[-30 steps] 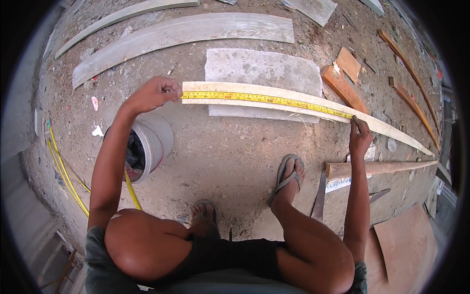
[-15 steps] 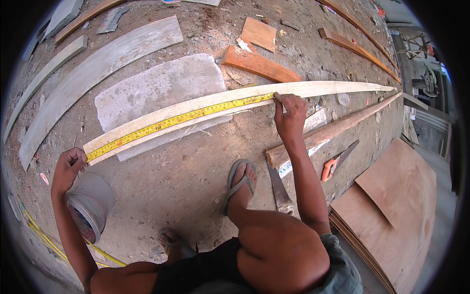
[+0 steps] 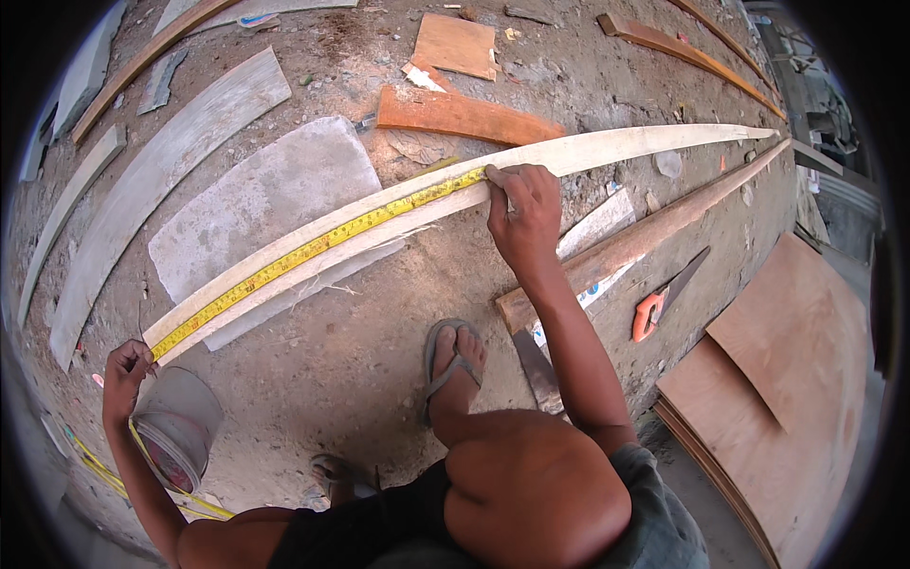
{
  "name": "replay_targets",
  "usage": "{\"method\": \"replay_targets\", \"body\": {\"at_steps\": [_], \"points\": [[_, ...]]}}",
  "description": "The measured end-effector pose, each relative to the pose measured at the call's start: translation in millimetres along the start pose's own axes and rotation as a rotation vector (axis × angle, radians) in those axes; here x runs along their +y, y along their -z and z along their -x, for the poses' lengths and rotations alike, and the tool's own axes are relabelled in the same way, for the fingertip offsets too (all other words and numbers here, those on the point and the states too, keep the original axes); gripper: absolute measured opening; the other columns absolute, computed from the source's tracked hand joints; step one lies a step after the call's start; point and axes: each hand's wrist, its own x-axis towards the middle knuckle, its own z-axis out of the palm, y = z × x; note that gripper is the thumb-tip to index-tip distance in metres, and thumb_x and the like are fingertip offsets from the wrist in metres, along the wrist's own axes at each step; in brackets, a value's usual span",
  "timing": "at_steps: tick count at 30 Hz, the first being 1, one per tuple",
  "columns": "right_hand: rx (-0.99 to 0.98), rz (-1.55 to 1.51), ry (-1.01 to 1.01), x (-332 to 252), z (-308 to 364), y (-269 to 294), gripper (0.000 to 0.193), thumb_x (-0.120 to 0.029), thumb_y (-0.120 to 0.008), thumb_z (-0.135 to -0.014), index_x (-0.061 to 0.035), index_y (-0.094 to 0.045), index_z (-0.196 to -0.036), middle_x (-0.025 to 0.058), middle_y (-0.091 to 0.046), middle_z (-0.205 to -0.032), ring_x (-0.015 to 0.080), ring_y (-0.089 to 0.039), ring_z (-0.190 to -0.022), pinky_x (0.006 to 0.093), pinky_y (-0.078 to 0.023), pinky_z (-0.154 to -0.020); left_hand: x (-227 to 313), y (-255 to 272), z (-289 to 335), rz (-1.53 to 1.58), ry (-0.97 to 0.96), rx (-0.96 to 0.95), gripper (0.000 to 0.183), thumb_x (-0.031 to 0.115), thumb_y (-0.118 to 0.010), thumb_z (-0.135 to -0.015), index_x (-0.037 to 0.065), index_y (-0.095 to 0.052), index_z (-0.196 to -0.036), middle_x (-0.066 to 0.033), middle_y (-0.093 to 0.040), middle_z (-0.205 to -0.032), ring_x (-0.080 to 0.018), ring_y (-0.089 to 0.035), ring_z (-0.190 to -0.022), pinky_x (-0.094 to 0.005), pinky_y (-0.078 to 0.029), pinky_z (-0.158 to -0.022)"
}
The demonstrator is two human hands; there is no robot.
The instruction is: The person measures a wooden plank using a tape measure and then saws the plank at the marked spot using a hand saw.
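Observation:
A yellow tape measure blade (image 3: 322, 251) lies stretched along a long pale wooden board (image 3: 607, 150), which rests partly across a flat concrete slab (image 3: 270, 199). At the board's near left end, my left hand (image 3: 125, 375) is closed on the end of the tape, fingers pinched at the board's edge. Farther along, my right hand (image 3: 527, 211) pinches the tape against the board with thumb and fingers. Under my right forearm runs a rough brown timber (image 3: 654, 228), with a dark saw blade (image 3: 538, 370) beside its near end.
An orange-handled handsaw (image 3: 654, 308) lies on the dirt at right, near stacked plywood sheets (image 3: 758, 427). A grey bucket (image 3: 178, 417) stands below my left hand. Beyond the board are an orange-brown wood block (image 3: 464, 116), a square wood piece (image 3: 457, 45) and grey planks (image 3: 171, 190).
The view has shifted and turned a little, so the board slants more steeply. Both hands keep their hold at about the same places on the tape.

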Motion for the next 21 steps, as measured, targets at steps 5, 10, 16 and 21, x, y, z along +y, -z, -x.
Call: {"method": "replay_targets", "body": {"at_steps": [5,10,16,21], "points": [[-0.009,-0.001,-0.018,-10.8,-8.5,-2.5,0.026,0.006,-0.074,-0.079,-0.0080,-0.070,-0.100,0.0093,-0.062,-0.086,0.0313,-0.060,-0.085,0.0422,-0.046,-0.077,4.1,1.6,7.3,-0.002,0.025,0.036,0.014,0.009,-0.063,-0.100,0.002,-0.063,-0.088,-0.0029,-0.064,-0.078,-0.0090,-0.058,-0.071,-0.0257,-0.046,-0.068],[-0.038,0.006,-0.047,-7.2,-2.7,4.3,0.023,0.003,-0.072,-0.078,-0.0072,-0.069,-0.099,0.0096,-0.058,-0.086,0.0318,-0.058,-0.086,0.0441,-0.045,-0.079,6.2,-5.9,1.6,0.001,0.021,0.028,0.014,0.009,-0.062,-0.100,0.004,-0.061,-0.086,-0.0016,-0.063,-0.075,-0.0083,-0.056,-0.069,-0.0245,-0.043,-0.067],[-0.052,-0.026,-0.030,-9.8,16.8,12.8,0.023,0.005,-0.072,-0.078,-0.0065,-0.068,-0.097,0.0099,-0.059,-0.087,0.0328,-0.058,-0.086,0.0446,-0.045,-0.078,0.7,-3.1,6.5,0.035,0.004,0.025,0.014,0.009,-0.063,-0.100,0.002,-0.062,-0.088,-0.0029,-0.065,-0.078,-0.0093,-0.058,-0.072,-0.0263,-0.046,-0.069],[-0.019,-0.035,0.002,-2.4,-14.1,-2.4,0.022,0.005,-0.072,-0.079,-0.0065,-0.068,-0.097,0.0099,-0.060,-0.087,0.0330,-0.058,-0.086,0.0450,-0.046,-0.076,6.0,-6.7,2.1,0.021,-0.014,0.033,0.013,0.007,-0.060,-0.099,0.006,-0.060,-0.086,-0.0005,-0.061,-0.074,-0.0076,-0.056,-0.069,-0.0242,-0.041,-0.065]]}}
